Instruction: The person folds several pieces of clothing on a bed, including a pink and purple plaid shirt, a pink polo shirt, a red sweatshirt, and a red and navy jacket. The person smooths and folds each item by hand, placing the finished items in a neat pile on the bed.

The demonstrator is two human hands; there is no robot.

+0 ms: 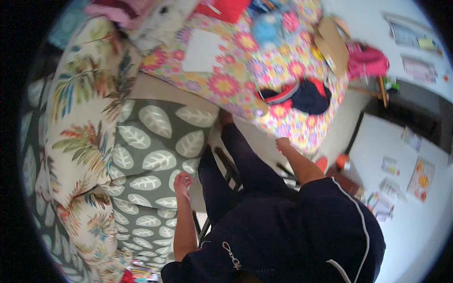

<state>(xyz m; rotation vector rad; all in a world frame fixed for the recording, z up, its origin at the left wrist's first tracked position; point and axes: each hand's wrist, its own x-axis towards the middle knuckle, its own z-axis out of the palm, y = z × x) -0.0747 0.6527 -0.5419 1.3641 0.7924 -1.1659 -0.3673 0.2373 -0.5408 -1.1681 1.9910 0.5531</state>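
My left hand (pixel 183 182) is held out over the grey-green sofa seat cover (pixel 155 160), which has a pale leaf print. Its fingers are loosely curled and apart, with nothing in them. My right hand (pixel 283 145) hangs near the front edge of a table with a flowered cloth (pixel 226 85). It is small and blurred, and its finger position is unclear; I see no object in it. Closest to it on the cloth lies a dark navy and red garment (pixel 309 96). A white sheet (pixel 202 51) with a cut-looking right edge lies farther left.
A cream cover with coloured leaves (pixel 85 99) drapes the sofa back on the left. On the table's far side are a blue item (pixel 266 30), a red piece (pixel 226 9) and a cardboard box (pixel 332 45). A pink bag (pixel 367 61) and a white cabinet (pixel 373 151) stand right.
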